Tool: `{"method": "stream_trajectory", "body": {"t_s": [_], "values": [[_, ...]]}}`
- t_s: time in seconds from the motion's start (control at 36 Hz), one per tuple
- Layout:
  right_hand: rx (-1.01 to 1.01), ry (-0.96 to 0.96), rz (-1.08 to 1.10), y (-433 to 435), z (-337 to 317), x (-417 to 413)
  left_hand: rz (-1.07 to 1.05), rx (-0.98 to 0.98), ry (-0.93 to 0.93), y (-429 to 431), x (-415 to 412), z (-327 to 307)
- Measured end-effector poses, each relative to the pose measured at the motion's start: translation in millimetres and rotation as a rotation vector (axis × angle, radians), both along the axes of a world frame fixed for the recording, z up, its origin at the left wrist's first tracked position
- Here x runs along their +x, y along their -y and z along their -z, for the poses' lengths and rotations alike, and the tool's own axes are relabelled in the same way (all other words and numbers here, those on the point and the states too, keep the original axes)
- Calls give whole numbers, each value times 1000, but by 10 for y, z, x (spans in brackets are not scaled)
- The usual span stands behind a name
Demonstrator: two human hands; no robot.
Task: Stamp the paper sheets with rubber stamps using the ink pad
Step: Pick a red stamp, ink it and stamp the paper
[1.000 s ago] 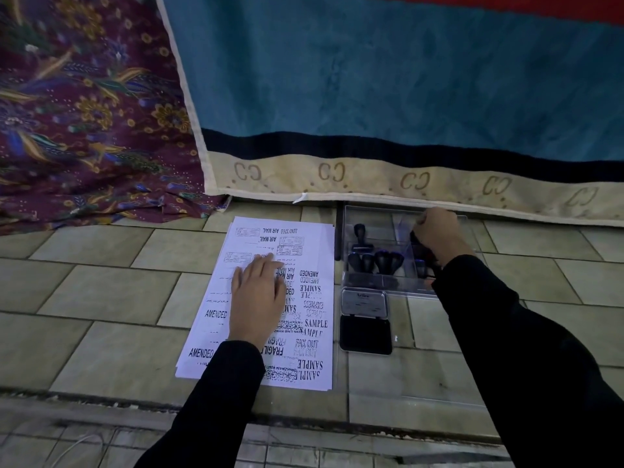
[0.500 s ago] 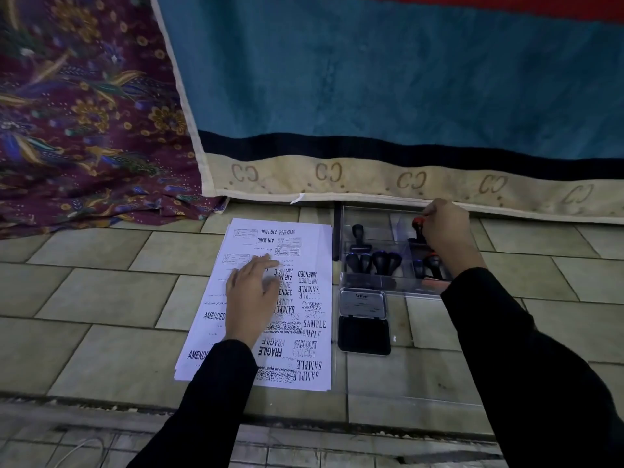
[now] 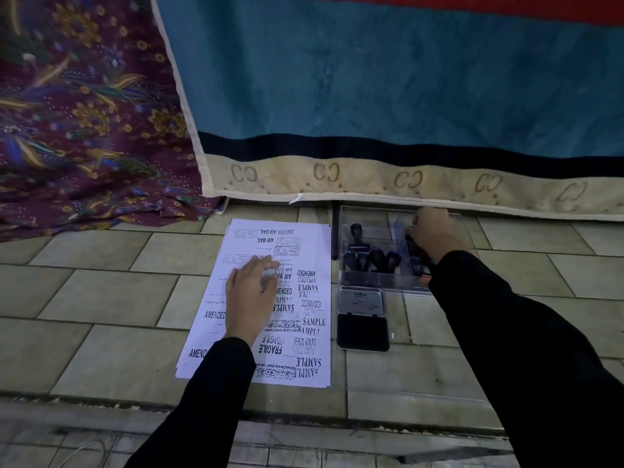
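At 2 o'clock of paper sheets (image 3: 312,255), right grip (image 3: 434,231) curls into clear tray (image 3: 371,212) among rubber stamps (image 3: 371,258); hold unclear. Left grip (image 3: 251,292) lies flat, pinning sheets. Ink pad (image 3: 363,336) at 3 o'clock, lid up. Stamps likely light, rigid: take by knob handle.

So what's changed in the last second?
The right hand shifted slightly inside the clear box. The red-topped stamp it pinched half a second ago no longer shows, and whether it grips anything now is unclear. The left hand stays flat on the paper sheets; ink pad and stamps unmoved.
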State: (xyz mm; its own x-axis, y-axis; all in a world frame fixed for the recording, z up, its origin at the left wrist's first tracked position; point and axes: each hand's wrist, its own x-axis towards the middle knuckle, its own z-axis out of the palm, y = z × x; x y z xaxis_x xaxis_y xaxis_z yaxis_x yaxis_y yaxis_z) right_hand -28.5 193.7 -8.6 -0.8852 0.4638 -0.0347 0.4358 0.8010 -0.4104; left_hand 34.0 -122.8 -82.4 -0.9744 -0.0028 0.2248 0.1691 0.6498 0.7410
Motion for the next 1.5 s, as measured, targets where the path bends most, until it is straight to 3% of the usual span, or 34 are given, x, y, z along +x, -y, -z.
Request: {"method": "stream_trajectory", "body": {"t_s": [0.19, 0.42, 0.64, 0.72, 1.03, 1.31, 1.5], "values": [[10, -30, 37, 6, 40, -47, 5, -6, -2, 6, -13, 16], [-161, -284, 68, -160, -10, 14, 3, 10, 0, 5, -24, 8], [-73, -464, -61, -136, -219, 285, 17, 20, 38, 6, -39, -21], [-136, -507, -132, 60, -345, 548, 33, 24, 54, 25, -70, -17], [-269, -347, -476, 812, -178, 1419, 104, -85, -72, -88, 76, -74], [-275, -295, -536, 856, 66, 1661, 508, -226, -100, -347, 611, -93], [-252, -319, -577, 901, 114, 1729, 523, -312, -103, -391, 675, -34]]}}
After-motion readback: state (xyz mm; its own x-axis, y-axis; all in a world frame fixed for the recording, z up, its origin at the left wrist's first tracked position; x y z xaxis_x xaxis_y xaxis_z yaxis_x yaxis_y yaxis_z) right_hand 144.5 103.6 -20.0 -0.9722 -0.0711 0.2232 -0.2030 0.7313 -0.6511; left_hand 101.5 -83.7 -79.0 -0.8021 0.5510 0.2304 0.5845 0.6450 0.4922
